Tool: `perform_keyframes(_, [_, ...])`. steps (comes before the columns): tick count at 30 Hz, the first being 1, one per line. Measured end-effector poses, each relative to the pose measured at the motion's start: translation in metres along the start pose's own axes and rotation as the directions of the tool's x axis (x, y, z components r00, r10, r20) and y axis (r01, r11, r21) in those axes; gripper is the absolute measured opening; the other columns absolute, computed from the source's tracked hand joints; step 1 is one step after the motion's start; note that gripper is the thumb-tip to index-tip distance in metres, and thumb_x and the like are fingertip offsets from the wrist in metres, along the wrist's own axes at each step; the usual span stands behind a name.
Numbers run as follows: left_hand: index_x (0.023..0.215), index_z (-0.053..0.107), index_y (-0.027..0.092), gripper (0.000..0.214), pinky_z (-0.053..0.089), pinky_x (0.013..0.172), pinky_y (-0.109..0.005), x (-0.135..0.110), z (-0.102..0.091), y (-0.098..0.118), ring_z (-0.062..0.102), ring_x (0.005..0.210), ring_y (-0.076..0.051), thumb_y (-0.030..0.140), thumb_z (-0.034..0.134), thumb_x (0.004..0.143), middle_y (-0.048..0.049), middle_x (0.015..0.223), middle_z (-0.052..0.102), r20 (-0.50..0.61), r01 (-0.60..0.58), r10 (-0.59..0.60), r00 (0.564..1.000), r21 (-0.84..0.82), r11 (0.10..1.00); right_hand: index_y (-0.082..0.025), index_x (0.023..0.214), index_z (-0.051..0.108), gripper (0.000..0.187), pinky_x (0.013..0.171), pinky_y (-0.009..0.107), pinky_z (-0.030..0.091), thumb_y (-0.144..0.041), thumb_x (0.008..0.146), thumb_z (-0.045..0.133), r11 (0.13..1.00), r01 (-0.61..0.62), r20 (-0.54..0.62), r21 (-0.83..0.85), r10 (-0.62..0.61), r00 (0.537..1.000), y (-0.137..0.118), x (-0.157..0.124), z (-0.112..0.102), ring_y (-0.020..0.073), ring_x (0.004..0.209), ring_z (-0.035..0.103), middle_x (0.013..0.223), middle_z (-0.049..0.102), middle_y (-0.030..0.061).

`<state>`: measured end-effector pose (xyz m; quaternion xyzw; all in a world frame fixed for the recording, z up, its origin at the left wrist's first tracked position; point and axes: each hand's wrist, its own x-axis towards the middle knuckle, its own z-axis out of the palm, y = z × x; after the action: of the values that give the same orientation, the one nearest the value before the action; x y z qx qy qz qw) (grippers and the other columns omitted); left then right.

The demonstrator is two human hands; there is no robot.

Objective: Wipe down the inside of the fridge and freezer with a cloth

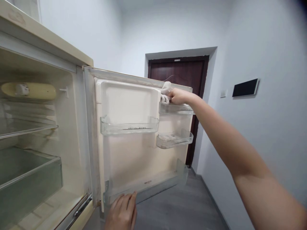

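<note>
Cloth [165,91], white and bunched, sits pressed against the open fridge door [129,159] near its top shelf [176,109], the right hand [178,95] with fingers clamped on it. Left hand [122,212] steadies the door's lower edge, fingers together. Wiping seems underway; continuing likely calls for firm, even pressure.

White walls [263,41] all round, lit evenly. Dark brown door [182,72] at far end w/ pale frame. Black panel [245,88] on right wall, small white switch [223,93] beside it. Grey floor [182,204], plank-look. Narrow room, corridor-like.
</note>
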<state>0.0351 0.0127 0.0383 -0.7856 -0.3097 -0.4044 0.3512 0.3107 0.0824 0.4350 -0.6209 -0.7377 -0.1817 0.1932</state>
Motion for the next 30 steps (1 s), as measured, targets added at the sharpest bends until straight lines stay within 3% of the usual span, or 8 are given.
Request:
perform_keyframes(4, [0.101, 0.064, 0.014, 0.03, 0.062, 0.062, -0.031, 0.001, -0.001, 0.0, 0.072, 0.068, -0.018, 0.008, 0.04, 0.083, -0.0051, 0.076, 0.075, -0.005, 0.013, -0.013, 1.0, -0.01, 1.0, -0.014, 0.088, 0.076, 0.034, 0.072, 0.033, 0.045, -0.005, 0.065, 0.053, 0.952, -0.146, -0.13, -0.269, 0.115, 0.985, 0.021, -0.003, -0.006, 0.0234, 0.077, 0.062, 0.078, 0.069, 0.0093])
perform_keyframes(8, [0.101, 0.064, 0.014, 0.029, 0.062, 0.061, -0.032, 0.003, -0.001, 0.0, 0.072, 0.069, -0.019, 0.009, 0.041, 0.083, -0.0051, 0.077, 0.075, 0.006, -0.005, 0.005, 1.0, 0.014, 1.0, -0.012, 0.095, 0.076, 0.035, 0.074, 0.034, 0.047, -0.01, 0.071, 0.052, 0.922, -0.193, -0.139, -0.337, 0.154, 0.978, 0.039, -0.006, 0.0, 0.0257, 0.084, 0.064, 0.085, 0.071, 0.0122])
perform_keyframes(15, [0.098, 0.064, 0.014, 0.031, 0.061, 0.06, -0.032, 0.008, -0.002, 0.003, 0.072, 0.066, -0.018, 0.006, 0.038, 0.082, -0.0042, 0.073, 0.075, -0.027, 0.02, -0.02, 0.999, -0.002, 1.0, -0.017, 0.095, 0.076, 0.029, 0.077, 0.031, 0.049, -0.019, 0.076, 0.054, 0.95, -0.219, 0.089, -0.223, 0.244, 0.966, 0.03, -0.002, 0.008, 0.0219, 0.086, 0.064, 0.097, 0.072, 0.0086])
perform_keyframes(18, [0.099, 0.065, 0.014, 0.031, 0.062, 0.064, -0.032, 0.003, 0.002, 0.002, 0.072, 0.069, -0.018, 0.007, 0.039, 0.083, -0.0045, 0.076, 0.075, -0.02, 0.019, -0.019, 1.0, 0.018, 1.0, -0.017, 0.092, 0.075, 0.027, 0.079, 0.031, 0.048, -0.019, 0.078, 0.052, 0.96, -0.209, 0.135, -0.187, 0.235, 0.963, 0.024, -0.002, 0.007, 0.0214, 0.087, 0.063, 0.1, 0.071, 0.008])
perform_keyframes(22, [0.104, 0.065, 0.015, 0.031, 0.061, 0.072, -0.031, -0.008, 0.009, 0.0, 0.071, 0.074, -0.017, 0.008, 0.043, 0.083, -0.0043, 0.082, 0.076, 0.035, 0.008, -0.009, 0.999, 0.027, 1.0, -0.023, 0.088, 0.075, 0.022, 0.082, 0.032, 0.048, -0.023, 0.074, 0.058, 0.989, -0.144, 0.128, 0.038, 0.138, 0.982, 0.017, -0.006, 0.006, 0.0224, 0.091, 0.062, 0.097, 0.072, 0.0033])
perform_keyframes(26, [0.107, 0.064, 0.016, 0.037, 0.06, 0.076, -0.031, -0.015, 0.015, 0.0, 0.071, 0.077, -0.016, 0.001, 0.045, 0.079, -0.0033, 0.085, 0.076, 0.094, -0.01, 0.005, 0.996, 0.062, 0.998, -0.025, 0.076, 0.075, 0.017, 0.082, 0.035, 0.048, -0.025, 0.069, 0.059, 0.952, -0.022, 0.157, 0.305, -0.027, 0.987, 0.007, -0.011, 0.006, 0.0239, 0.089, 0.062, 0.09, 0.072, 0.0024])
perform_keyframes(30, [0.107, 0.065, 0.017, 0.042, 0.06, 0.078, -0.03, -0.016, 0.015, -0.002, 0.071, 0.079, -0.016, -0.003, 0.044, 0.076, -0.0026, 0.086, 0.076, 0.101, -0.009, 0.001, 0.995, 0.077, 0.997, -0.023, 0.065, 0.071, 0.012, 0.074, 0.034, 0.049, -0.022, 0.063, 0.059, 0.92, 0.011, 0.238, 0.391, -0.113, 0.965, 0.009, -0.015, 0.003, 0.0219, 0.078, 0.061, 0.076, 0.069, 0.0023])
